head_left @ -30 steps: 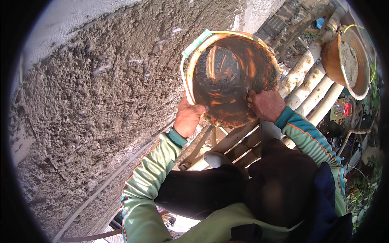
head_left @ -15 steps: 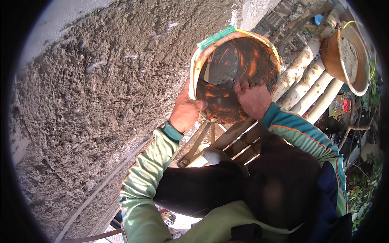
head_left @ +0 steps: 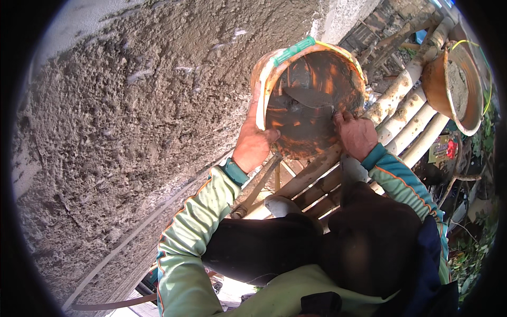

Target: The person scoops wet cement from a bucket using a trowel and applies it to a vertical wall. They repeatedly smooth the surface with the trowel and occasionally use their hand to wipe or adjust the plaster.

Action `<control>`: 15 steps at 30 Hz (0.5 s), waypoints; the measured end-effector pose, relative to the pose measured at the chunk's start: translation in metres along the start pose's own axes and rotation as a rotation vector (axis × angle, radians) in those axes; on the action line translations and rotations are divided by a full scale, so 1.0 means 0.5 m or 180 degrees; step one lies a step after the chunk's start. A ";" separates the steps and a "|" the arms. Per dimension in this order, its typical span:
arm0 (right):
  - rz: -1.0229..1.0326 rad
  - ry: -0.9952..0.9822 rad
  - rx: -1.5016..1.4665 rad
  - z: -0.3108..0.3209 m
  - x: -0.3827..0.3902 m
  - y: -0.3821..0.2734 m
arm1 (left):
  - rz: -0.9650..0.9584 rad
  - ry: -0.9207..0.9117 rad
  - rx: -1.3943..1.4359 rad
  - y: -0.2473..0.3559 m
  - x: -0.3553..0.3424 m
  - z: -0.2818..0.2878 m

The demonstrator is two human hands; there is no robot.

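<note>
An orange bucket (head_left: 344,68), its inner wall smeared with wet grey mortar, is tilted so that its mouth faces me. My left hand (head_left: 253,144) is closed on the bucket's left rim, thumb over the edge. The bucket's wire handle with a green grip (head_left: 293,51) lies along the upper rim. My right hand (head_left: 357,136) is closed in a fist at the lower right of the mouth, around a trowel whose handle the fingers hide. Inside the bucket shows the trowel's dark, mortar-coated blade (head_left: 310,97).
A rough, freshly coated wall (head_left: 132,142) rises on the left. Light bamboo poles (head_left: 404,108) form a scaffold platform under the bucket and my feet, with gaps between them. On the poles at right stands a second orange bucket (head_left: 437,87) holding grey mortar. Plants (head_left: 467,272) grow at lower right.
My right hand has moved right and slightly down, drawing the trowel, and its blade now shows across the bucket. The bucket has shifted slightly, still in my left hand.
</note>
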State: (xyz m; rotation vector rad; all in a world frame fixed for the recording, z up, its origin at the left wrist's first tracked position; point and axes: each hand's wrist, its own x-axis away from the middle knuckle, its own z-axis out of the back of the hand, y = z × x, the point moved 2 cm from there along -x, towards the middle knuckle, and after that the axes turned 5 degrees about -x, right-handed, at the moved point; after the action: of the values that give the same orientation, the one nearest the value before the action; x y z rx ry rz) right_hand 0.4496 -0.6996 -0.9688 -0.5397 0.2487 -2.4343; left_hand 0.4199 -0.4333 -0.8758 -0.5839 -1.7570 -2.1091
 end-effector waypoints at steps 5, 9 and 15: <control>0.0492 0.0219 0.0639 0.025 -0.010 -0.023 | -0.0320 0.0060 -0.0663 0.007 0.005 -0.011; -0.0335 0.0046 0.0327 0.059 -0.030 -0.017 | -0.0484 0.0312 -0.1022 0.020 0.023 -0.036; -0.0248 0.0100 0.0181 0.058 -0.041 -0.015 | -0.0866 0.0353 -0.1554 0.063 0.054 -0.081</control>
State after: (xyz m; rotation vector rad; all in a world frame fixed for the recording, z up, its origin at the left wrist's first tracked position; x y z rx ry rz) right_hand 0.4728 -0.6824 -0.9470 -0.4950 0.1739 -2.5189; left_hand 0.4086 -0.4787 -0.8416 -0.3470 -1.3207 -2.7289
